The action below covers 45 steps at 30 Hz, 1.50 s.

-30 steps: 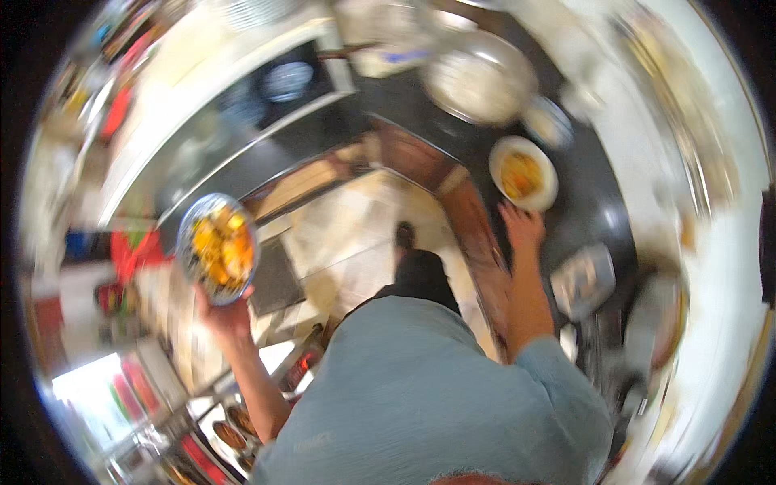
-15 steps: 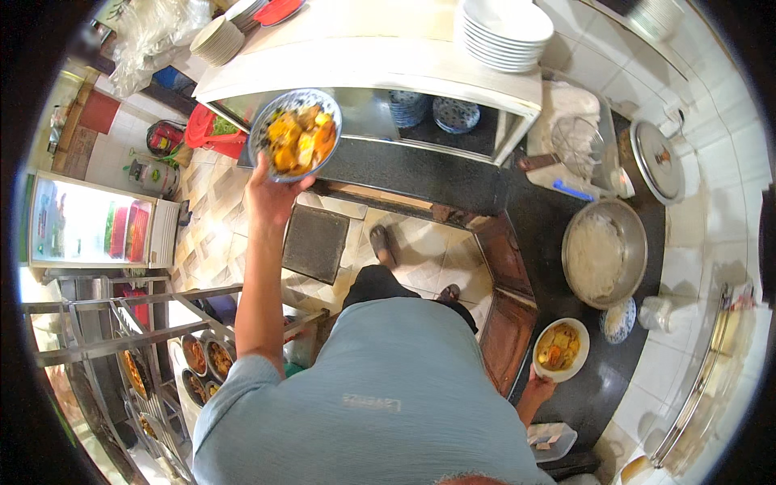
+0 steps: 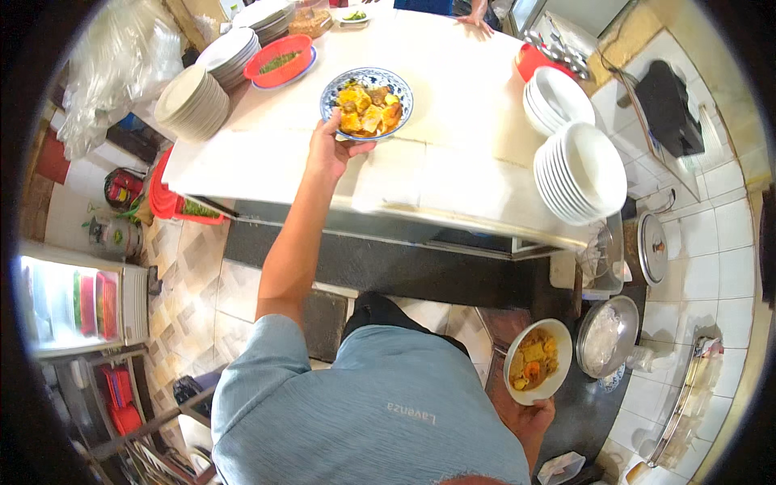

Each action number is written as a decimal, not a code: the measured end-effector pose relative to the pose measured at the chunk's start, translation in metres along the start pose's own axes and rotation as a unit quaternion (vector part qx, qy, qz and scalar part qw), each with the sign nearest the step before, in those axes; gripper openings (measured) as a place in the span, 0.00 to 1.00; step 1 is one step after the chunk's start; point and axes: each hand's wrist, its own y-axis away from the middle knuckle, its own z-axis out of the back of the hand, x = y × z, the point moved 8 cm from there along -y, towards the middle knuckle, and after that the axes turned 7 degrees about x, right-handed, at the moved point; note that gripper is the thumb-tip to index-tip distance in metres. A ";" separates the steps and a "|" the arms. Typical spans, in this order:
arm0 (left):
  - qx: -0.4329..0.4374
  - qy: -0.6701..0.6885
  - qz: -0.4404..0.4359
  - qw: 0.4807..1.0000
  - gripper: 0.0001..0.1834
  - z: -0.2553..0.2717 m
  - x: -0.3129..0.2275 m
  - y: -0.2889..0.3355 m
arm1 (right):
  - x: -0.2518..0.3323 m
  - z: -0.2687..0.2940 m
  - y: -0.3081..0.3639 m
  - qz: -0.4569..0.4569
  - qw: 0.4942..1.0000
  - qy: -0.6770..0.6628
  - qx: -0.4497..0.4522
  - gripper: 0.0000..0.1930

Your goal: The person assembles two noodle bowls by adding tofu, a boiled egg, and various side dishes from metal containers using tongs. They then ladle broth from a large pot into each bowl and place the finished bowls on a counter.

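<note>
My left hand [image 3: 333, 149] grips the near rim of a blue-and-white patterned bowl [image 3: 327, 105] over the white counter; I cannot tell whether the bowl touches the surface. Chunks of yellow-orange food [image 3: 370, 109] fill it. Low on the right, my right hand [image 3: 529, 411] holds a plain white bowl [image 3: 563, 347] from its underside and edge. That one has yellow-brown, soupy food [image 3: 533, 360] with an orange piece in it. Both bowls are tilted slightly in the picture.
The white counter [image 3: 461, 121] carries stacked plates [image 3: 192, 107], a red basket [image 3: 277, 63] of greens and stacked white bowls [image 3: 580, 172]. Another person's hand [image 3: 477, 20] rests at its far edge. A metal basin [image 3: 608, 335] stands on the dark worktop at right.
My left hand has carried the patterned bowl right and forward, over the countertop. My right hand has lifted the white bowl off to the left, away from the worktop. The view has shifted toward the counter.
</note>
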 end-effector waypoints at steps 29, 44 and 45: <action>-0.117 -0.307 -0.025 0.944 0.46 0.147 -0.056 -0.023 | -0.129 -0.439 -0.515 -0.093 0.992 0.059 0.065 0.30; -0.181 -0.798 -0.161 0.552 0.28 0.051 -0.079 0.131 | -0.100 -0.424 -0.475 0.232 0.861 0.375 0.253 0.31; -0.188 -0.793 -0.168 0.554 0.26 0.047 -0.080 0.131 | -0.099 -0.426 -0.470 0.263 0.830 0.401 0.286 0.30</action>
